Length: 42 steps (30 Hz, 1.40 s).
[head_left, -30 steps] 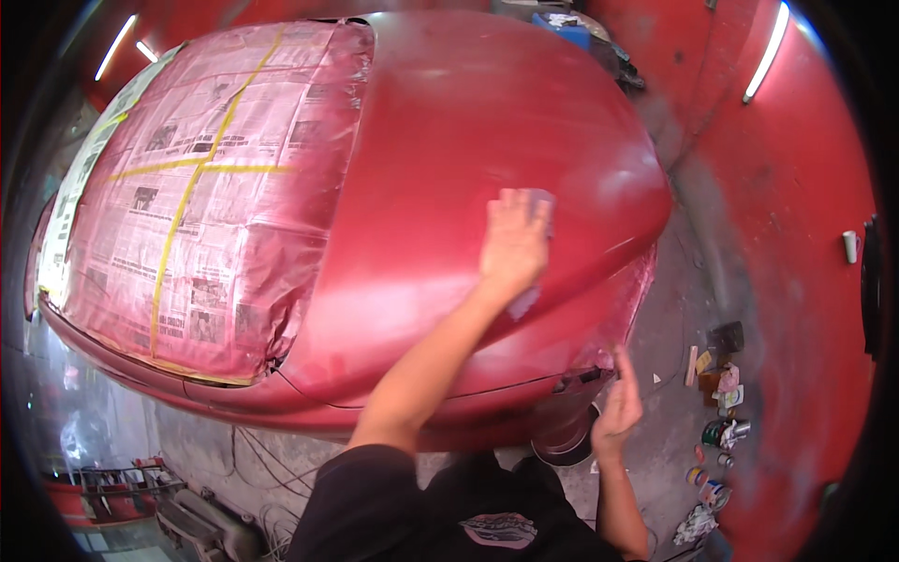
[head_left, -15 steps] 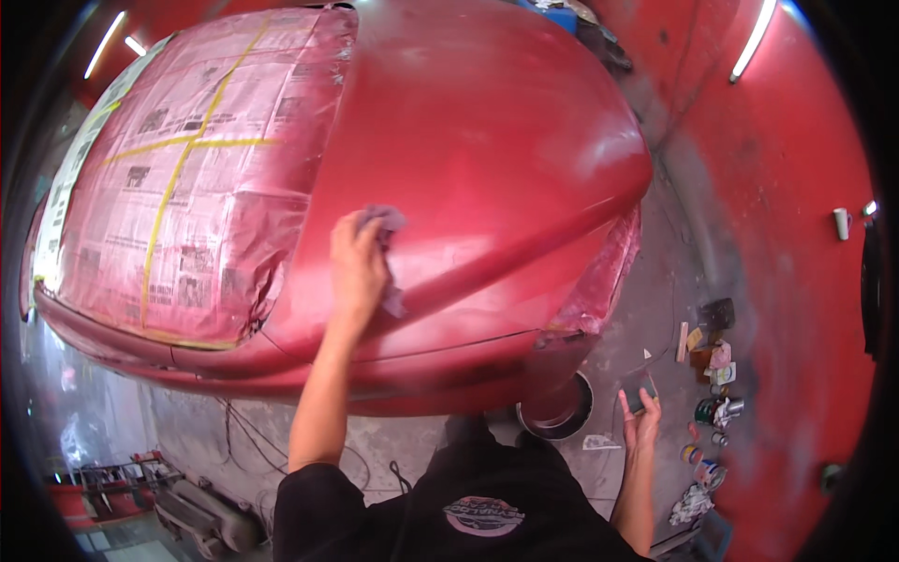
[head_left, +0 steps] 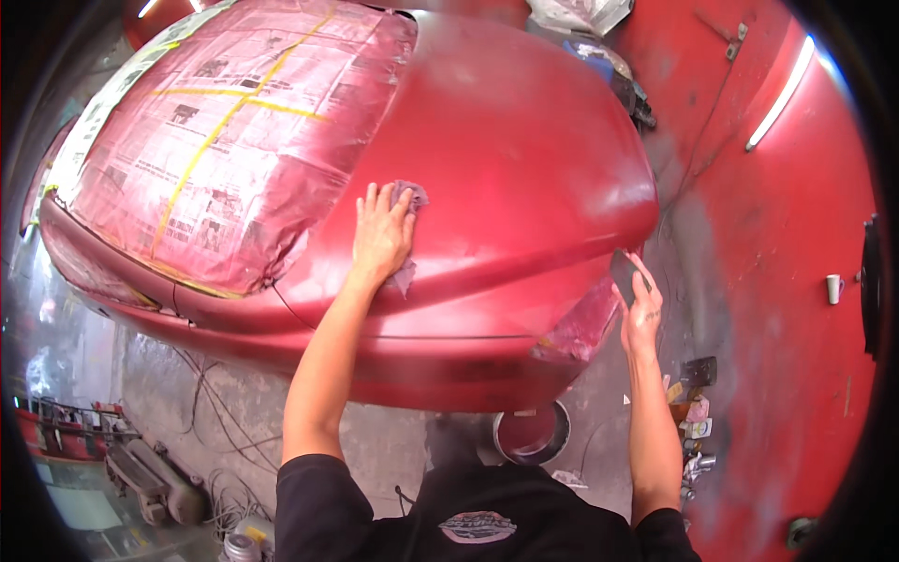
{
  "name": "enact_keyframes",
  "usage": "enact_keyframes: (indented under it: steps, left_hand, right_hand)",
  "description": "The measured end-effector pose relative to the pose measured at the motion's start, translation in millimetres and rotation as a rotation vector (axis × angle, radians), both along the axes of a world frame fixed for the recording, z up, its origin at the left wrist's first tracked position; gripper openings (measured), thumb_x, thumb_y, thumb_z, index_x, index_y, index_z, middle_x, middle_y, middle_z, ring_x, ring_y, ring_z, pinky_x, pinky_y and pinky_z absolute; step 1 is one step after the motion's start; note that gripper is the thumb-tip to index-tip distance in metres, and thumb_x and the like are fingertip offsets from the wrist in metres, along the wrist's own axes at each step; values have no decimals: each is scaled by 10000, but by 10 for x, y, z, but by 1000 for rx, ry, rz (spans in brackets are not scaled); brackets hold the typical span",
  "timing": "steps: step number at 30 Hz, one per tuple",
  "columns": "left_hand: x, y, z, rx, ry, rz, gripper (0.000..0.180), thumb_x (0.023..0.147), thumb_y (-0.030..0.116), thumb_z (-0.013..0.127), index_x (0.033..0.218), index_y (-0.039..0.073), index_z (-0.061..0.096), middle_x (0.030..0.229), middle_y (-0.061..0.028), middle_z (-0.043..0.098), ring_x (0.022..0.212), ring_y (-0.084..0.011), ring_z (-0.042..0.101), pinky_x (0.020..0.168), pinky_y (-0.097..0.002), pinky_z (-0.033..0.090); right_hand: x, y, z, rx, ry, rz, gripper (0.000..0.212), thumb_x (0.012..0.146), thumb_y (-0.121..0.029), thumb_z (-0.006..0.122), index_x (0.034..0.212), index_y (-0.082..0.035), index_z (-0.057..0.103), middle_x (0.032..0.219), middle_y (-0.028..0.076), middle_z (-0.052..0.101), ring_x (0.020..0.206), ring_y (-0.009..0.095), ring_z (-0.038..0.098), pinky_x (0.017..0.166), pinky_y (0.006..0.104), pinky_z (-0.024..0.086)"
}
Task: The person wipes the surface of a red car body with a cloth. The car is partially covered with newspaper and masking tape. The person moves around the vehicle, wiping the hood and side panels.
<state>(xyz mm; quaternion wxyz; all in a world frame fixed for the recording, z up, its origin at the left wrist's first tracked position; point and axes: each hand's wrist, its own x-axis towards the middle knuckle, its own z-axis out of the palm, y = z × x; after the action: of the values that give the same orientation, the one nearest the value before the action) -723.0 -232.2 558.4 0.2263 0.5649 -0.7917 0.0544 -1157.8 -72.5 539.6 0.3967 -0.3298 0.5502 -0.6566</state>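
Note:
My left hand [head_left: 382, 232] presses a crumpled purple-grey cloth [head_left: 405, 279] onto the red car hood [head_left: 506, 178], near its windshield edge. Cloth shows past the fingers on the right, with the rest under the palm. At the front corner of the car, my right hand [head_left: 642, 314] is raised, its fingers closed around a thin, dark, flat pad [head_left: 621, 273]. That pad is close to the hood's front edge; whether it touches the paint I cannot tell. Below the right hand, the headlight area [head_left: 582, 323] is covered in red-sprayed masking.
Paint-misted newspaper [head_left: 225, 164] with yellow tape covers the windshield. By the bumper stands a round bucket [head_left: 562, 448]. Cans and small boxes [head_left: 695, 426] line the red wall [head_left: 777, 309] on the right. Hoses [head_left: 211, 403] and a compressor-like tank [head_left: 154, 482] lie on the floor at left.
My right hand has risen from low over the floor to the car's front corner, with the dark pad in it. My left hand stays on the hood with the cloth, and the view has shifted.

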Motion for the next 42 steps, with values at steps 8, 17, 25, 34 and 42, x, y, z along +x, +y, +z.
enact_keyframes:
  steps: [8,17,25,34,42]
  left_hand:
    - [-128,-1500,59,-9,-7,-174,472,1072,290,523,1493,81,569,1554,-236,486,1499,-499,378,1231,-640,310]
    - [-161,-2097,83,34,56,-212,494,1051,302,547,1490,76,565,1534,-254,504,1497,-506,378,1240,-660,276]
    - [-71,-2113,143,93,81,-203,505,1031,267,568,1486,47,580,1557,-253,486,1504,-492,367,1262,-646,227]
    - [-234,-2086,233,135,105,-193,489,1012,248,604,1463,60,601,1552,-243,487,1505,-478,372,1275,-639,213]
    - [-9,-1996,161,142,110,-115,478,984,211,643,1439,64,622,1535,-233,498,1496,-478,381,1273,-639,218]
  right_hand:
    - [993,-2198,240,-177,598,-18,415,1116,-173,538,1476,27,585,1451,184,664,1373,280,610,1172,367,434]
    - [1749,-4307,163,-109,1229,-18,438,1122,-241,482,1506,-45,561,1582,199,524,1508,426,423,1229,551,363]
    - [1861,-4979,27,-26,1524,440,614,1140,-405,388,1604,-3,412,1719,168,331,1604,384,265,1300,576,216]
    - [1627,-5732,164,26,1456,419,604,1140,-404,390,1569,20,426,1684,207,371,1592,387,288,1295,556,243]
    - [1792,-4457,51,-376,1589,710,610,1128,-363,425,1580,45,415,1676,216,391,1568,384,342,1285,520,263]
